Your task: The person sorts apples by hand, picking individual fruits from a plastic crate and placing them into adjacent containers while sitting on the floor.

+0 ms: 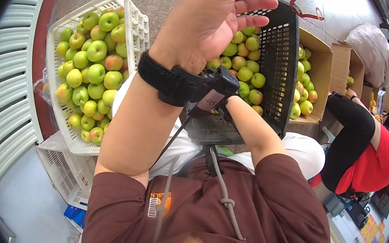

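Note:
My left hand (211, 20) is raised over the left side of a black plastic crate (284, 69), its fingers stretched out and apart, with nothing seen in them. The frame's top edge cuts part of it off. A black strap (161, 79) circles the left wrist and carries a small black device (214, 92). Behind that device my right forearm (252, 123) reaches into the crate, and the right hand is hidden. Green apples with a red blush (245, 73) lie in the crate. More such apples (97, 50) fill a white plastic crate (66, 133) on the left.
Right of the black crate stands an open cardboard box (319, 54) with apples; another box (345, 62) is beyond it. A thin dark red looped thing (307, 13) lies near the crate's far corner. A person in red (379, 162) sits at right. White slats (9, 81) line the left.

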A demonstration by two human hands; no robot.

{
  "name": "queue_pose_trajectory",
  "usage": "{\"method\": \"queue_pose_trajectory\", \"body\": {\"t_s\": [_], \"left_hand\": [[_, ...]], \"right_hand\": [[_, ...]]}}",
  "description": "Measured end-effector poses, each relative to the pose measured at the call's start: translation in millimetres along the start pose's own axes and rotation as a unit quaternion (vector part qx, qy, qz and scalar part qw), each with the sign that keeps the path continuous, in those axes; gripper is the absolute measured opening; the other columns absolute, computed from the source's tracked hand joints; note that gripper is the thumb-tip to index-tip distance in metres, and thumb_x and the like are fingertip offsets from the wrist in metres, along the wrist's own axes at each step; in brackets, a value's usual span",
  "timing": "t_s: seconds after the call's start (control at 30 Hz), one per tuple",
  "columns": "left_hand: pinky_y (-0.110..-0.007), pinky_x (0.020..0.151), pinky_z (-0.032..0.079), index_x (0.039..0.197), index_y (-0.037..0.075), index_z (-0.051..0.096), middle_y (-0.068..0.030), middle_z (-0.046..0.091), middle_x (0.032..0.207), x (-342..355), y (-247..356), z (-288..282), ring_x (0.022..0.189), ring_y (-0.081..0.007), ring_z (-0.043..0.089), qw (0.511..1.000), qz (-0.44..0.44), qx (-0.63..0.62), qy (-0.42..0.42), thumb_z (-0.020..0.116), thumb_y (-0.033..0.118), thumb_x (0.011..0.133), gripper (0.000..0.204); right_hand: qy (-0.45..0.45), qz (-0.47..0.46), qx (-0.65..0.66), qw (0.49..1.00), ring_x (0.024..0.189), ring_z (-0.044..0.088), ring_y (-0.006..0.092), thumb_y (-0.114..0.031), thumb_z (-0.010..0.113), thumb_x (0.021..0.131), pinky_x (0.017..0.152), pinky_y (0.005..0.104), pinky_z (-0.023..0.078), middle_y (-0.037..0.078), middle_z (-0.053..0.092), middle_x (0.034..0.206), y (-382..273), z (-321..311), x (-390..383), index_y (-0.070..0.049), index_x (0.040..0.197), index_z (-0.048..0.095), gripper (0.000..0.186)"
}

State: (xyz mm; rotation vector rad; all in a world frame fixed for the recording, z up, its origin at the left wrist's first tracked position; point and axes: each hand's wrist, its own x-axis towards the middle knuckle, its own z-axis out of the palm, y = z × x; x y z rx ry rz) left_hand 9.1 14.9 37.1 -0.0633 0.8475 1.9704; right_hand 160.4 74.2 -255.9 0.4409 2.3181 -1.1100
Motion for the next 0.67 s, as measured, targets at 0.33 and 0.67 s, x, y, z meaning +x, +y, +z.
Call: {"method": "queue_pose_trajectory", "body": {"t_s": [0.33, 0.67], "left_hand": [[-0.036, 0.085, 0.046, 0.106, -0.002, 0.05, -0.0141, 0.055, 0.108, 23.8, -22.6, 1.7, 0.106, -0.0249, 0.054, 0.993, 0.016, 0.035, -0.111, 0.053, 0.025, 0.089, 0.033], [-0.036, 0.088, 0.046, 0.109, -0.002, 0.049, -0.0148, 0.054, 0.112, 22.6, -24.0, -3.4, 0.11, -0.0258, 0.052, 0.992, 0.04, 0.104, -0.056, 0.054, 0.026, 0.089, 0.035]], "right_hand": [[-0.122, -0.007, 0.042, 0.992, 0.109, 0.053, 0.028, -0.059, 0.077, 0.046, 0.093, 0.0351, 0.042, 0.019, 0.053, 0.12, 108.9, 62.7, 9.1, -0.004, 0.123, 0.052, 0.097], [-0.048, 0.107, 0.368, 0.922, 0.079, 0.062, 0.0236, -0.042, 0.073, 0.065, 0.068, 0.0341, 0.052, 0.013, 0.063, 0.095, 42.7, -11.0, -40.3, -0.007, 0.117, 0.056, 0.065]]}}
